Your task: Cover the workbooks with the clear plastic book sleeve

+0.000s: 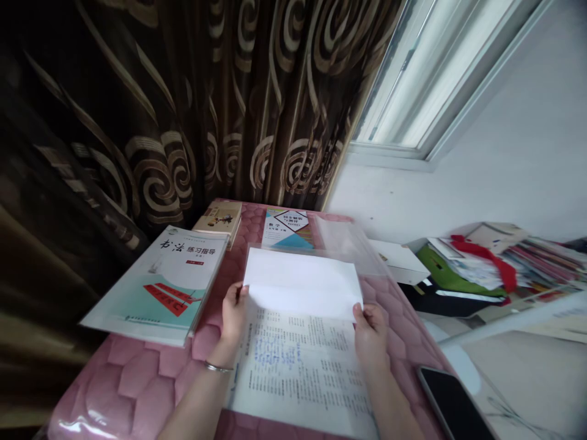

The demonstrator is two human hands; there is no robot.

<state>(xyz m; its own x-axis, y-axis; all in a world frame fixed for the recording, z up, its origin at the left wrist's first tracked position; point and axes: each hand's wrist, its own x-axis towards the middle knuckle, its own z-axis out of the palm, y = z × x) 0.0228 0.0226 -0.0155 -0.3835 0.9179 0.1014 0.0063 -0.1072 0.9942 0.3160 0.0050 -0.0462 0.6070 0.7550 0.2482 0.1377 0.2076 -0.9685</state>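
Spanning the space between two hands, a white sheet (302,281) is covering the top of a printed page (316,373), in the middle of a pink quilted tablecloth (123,379). The page is showing small print with patches of blue handwriting. Whether the two are parts of one folded paper or separate pieces, I cannot quite tell, since the join between them is looking blurred.

Judging by its look, the sheet is offering very little weight and not much stiffness; it is likely to be sagging wherever it lacks support, and creasing or tearing if tugged unevenly. Its side edges are giving the best hold, one hand on each, with light pressure and an even pull.

The left hand (233,316) is pinching the left edge, thumb and curled fingers closing together on the paper with hardly any gap; a bracelet (218,367) is circling that wrist. The right hand (371,333) is clamping the opposite edge slightly lower in view, its thumb resting on top and its fingers bending inward.

To the left, a large green-and-white book (160,287) is lying well apart from the sheet. Beyond, a blue-and-white book (287,229) is lying near a clear plastic sheet (337,235), while a phone (454,403) is resting near the right forearm.
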